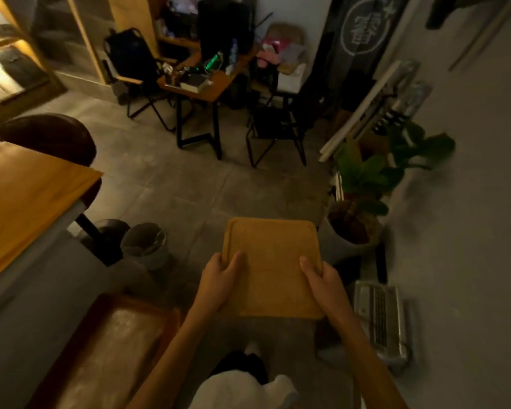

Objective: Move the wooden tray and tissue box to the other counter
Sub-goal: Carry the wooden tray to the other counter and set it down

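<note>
Hands, left (219, 278) at seven o'clock and right (322, 280) at five, clamp the wooden tray (273, 261): stiff, probably light, edges best gripped.

One head-worn camera looks forward and steeply down, close above the floor (165, 187).

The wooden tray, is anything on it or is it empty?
Empty. The wooden tray shows only bare wood, held in the air by the left hand and right hand.
</note>
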A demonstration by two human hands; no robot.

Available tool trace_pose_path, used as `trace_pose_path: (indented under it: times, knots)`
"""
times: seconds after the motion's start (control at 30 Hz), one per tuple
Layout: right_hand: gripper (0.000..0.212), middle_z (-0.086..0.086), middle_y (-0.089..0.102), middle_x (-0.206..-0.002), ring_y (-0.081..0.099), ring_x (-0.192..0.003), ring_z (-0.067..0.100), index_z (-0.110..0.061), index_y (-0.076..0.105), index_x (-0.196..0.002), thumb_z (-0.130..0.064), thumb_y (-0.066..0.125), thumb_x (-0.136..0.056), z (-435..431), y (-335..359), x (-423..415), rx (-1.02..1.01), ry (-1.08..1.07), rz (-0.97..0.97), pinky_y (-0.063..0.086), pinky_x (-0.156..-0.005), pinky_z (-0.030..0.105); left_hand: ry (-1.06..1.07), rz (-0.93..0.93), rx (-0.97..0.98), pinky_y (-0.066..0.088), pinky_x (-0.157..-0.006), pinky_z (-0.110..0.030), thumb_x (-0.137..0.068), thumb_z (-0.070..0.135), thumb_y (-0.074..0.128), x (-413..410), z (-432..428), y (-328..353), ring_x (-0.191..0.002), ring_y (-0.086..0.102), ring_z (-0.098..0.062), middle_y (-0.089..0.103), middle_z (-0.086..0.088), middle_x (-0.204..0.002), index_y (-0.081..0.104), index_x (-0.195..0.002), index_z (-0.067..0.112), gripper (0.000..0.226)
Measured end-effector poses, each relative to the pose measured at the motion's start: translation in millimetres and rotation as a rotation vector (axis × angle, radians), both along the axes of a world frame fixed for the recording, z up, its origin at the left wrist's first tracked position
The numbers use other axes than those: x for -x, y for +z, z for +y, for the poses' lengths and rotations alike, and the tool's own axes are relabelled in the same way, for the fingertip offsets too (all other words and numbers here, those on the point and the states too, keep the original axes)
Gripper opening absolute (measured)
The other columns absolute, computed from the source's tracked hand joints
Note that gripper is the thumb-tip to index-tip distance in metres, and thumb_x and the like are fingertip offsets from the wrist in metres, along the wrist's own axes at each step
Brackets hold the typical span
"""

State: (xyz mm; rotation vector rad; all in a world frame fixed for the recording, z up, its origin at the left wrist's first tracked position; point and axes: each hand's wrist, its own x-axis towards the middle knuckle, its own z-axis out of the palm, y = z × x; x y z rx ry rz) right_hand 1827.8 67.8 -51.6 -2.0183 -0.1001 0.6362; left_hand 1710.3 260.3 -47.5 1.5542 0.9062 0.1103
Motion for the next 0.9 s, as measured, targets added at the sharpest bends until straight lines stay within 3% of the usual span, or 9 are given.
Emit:
trace_pose_path:
  times: [0.17,0.3,0.4,0.53,0.63,0.73,0.83,0.9]
  knots:
    - [0.05,0.002,0.068,-0.113,0.065,-0.102,0.023,-0.018,0.062,-0.121,-0.058,0.057,-0.091,84,12,-116,-0.003,0.072,-0.03,0.052,-0.095,0.05,0.122,-0.04,0.051,0.052,-0.076,-0.034,-0.093,0.05,0.055,-96,65,9,-0.089,0.062,-0.016,0.056,0.009,-0.095,0.044,-0.087,0.037,0.017]
    - [0.037,-0.002,0.069,-0.102,0.066,-0.092,0.018,-0.018,0.065,-0.108,-0.052,0.059,-0.093,164,14,-185,-0.043,0.154,-0.039,0.055,-0.085,0.042,0.245,-0.034,0.016,0.047,-0.077,-0.033,-0.094,0.048,0.054,-154,128,7,-0.088,0.058,-0.012,0.051,0.017,-0.093,0.042,-0.105,0.033,0.022]
    - [0.023,-0.008,0.067,-0.096,0.065,-0.086,0.009,-0.025,0.063,-0.1,-0.047,0.059,-0.094,226,10,-242,-0.094,0.222,-0.031,0.052,-0.067,0.028,0.292,-0.029,0.003,0.048,-0.067,-0.029,-0.094,0.049,0.054,-201,180,-2,-0.083,0.058,-0.008,0.053,0.015,-0.092,0.045,-0.092,0.037,0.015]
    - [0.024,-0.007,0.067,-0.098,0.063,-0.085,0.004,-0.018,0.062,-0.109,-0.039,0.059,-0.097,311,9,-330,-0.155,0.281,-0.018,0.048,-0.061,0.015,0.341,-0.075,-0.002,0.055,-0.088,-0.045,-0.094,0.048,0.054,-279,256,-4,-0.097,0.064,-0.022,0.06,0.003,-0.105,0.048,-0.102,0.033,0.018]
    - [0.023,-0.006,0.067,-0.095,0.065,-0.088,0.011,-0.016,0.064,-0.106,-0.037,0.061,-0.096,382,12,-394,-0.144,0.341,-0.03,0.049,-0.063,0.018,0.419,-0.067,0.003,0.055,-0.088,-0.045,-0.093,0.048,0.056,-331,317,-1,-0.096,0.065,-0.021,0.061,0.003,-0.105,0.05,-0.106,0.028,0.025]
    - [0.015,-0.009,0.068,-0.091,0.063,-0.083,0.003,-0.023,0.065,-0.097,-0.037,0.062,-0.095,469,20,-444,-0.173,0.403,-0.043,0.048,-0.058,0.012,0.532,-0.101,-0.009,0.058,-0.081,-0.042,-0.092,0.049,0.057,-366,382,6,-0.09,0.066,-0.02,0.065,0.0,-0.102,0.056,-0.094,0.033,0.016]
    - [0.022,-0.009,0.069,-0.097,0.065,-0.083,0.004,-0.027,0.065,-0.102,-0.047,0.061,-0.094,554,24,-465,-0.185,0.484,0.024,0.053,-0.072,0.027,0.697,-0.142,-0.038,0.055,-0.068,-0.029,-0.092,0.049,0.056,-377,439,15,-0.086,0.067,-0.015,0.068,0.004,-0.096,0.063,-0.091,0.031,0.019]
    - [0.023,-0.011,0.07,-0.099,0.068,-0.086,0.009,-0.033,0.064,-0.096,-0.055,0.059,-0.092,610,24,-468,-0.183,0.573,0.062,0.056,-0.074,0.032,0.826,-0.163,-0.055,0.049,-0.066,-0.024,-0.092,0.051,0.056,-377,476,18,-0.088,0.065,-0.01,0.066,0.009,-0.097,0.063,-0.094,0.032,0.02]
